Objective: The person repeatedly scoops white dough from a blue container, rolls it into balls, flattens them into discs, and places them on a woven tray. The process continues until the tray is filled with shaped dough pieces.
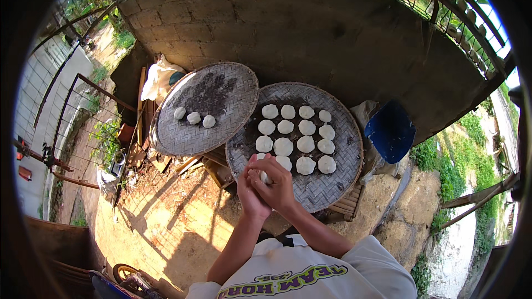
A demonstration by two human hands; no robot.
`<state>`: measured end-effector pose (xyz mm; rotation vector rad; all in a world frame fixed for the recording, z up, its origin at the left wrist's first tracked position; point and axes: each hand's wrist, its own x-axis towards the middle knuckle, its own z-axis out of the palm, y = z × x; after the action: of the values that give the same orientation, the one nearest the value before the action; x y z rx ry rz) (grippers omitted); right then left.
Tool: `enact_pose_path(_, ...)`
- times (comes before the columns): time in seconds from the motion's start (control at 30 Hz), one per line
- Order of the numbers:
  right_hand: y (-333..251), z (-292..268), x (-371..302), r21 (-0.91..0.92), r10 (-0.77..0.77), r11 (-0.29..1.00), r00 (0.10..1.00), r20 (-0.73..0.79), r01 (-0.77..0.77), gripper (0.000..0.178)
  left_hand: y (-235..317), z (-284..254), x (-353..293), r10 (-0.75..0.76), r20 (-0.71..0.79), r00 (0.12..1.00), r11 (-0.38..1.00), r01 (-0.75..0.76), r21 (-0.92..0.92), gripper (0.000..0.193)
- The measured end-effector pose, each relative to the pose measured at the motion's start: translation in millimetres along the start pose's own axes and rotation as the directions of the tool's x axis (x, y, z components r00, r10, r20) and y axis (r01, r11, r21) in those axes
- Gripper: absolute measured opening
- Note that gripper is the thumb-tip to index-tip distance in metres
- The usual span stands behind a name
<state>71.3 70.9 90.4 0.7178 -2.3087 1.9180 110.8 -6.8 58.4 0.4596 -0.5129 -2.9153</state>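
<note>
My hands are pressed together in front of me, over the near left edge of a round woven bamboo tray (332, 191). My left hand (250, 191) is cupped underneath, and my right hand (279, 184) closes over it with bent fingers. A bit of a white, dough-like ball (265, 178) shows between them; the rest is hidden by the fingers. Rows of similar white lumps (306, 144) sit on the tray just beyond my hands, flattened and uneven in shape. Dark powdery residue lies under and around them.
A second round woven tray (185, 138) leans at the left, overlapping the first, with three white lumps (193, 118). A blue plastic basin (390, 132) stands at the right. Behind rises a block wall (310, 33). A pale sack (160, 80) and wood scraps lie left.
</note>
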Motion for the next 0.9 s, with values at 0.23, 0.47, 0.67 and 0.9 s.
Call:
enact_pose_path(0.23, -18.9, 66.9, -20.7, 0.841, 0.436, 0.416, 0.887, 0.149, -0.346, 0.028, 76.9, -27.7, -18.9, -0.078, -0.205, 0.976, 0.996, 0.067, -0.057, 0.046)
enact_pose_path(0.47, -2.4, 84.1, 10.4, 0.033, -0.05, 0.998, 0.991, 0.125, 0.046, 0.032, 92.0, -28.3, 31.9, -0.161, -0.049, 0.986, 0.985, 0.157, -0.076, 0.068)
enact_pose_path(0.67, 23.1, 110.9, 82.2, 0.572, 0.399, 0.727, 0.912, 0.098, -0.38, 0.031, 127.4, -28.3, 82.2, -0.132, -0.216, 0.967, 0.989, 0.115, -0.091, 0.063)
enact_pose_path(0.9, 23.9, 139.4, 128.1, 0.189, 0.025, 0.982, 1.0, 0.017, -0.028, 0.028, 173.6, -20.7, 123.8, -0.223, -0.074, 0.972, 0.963, 0.207, -0.172, 0.059)
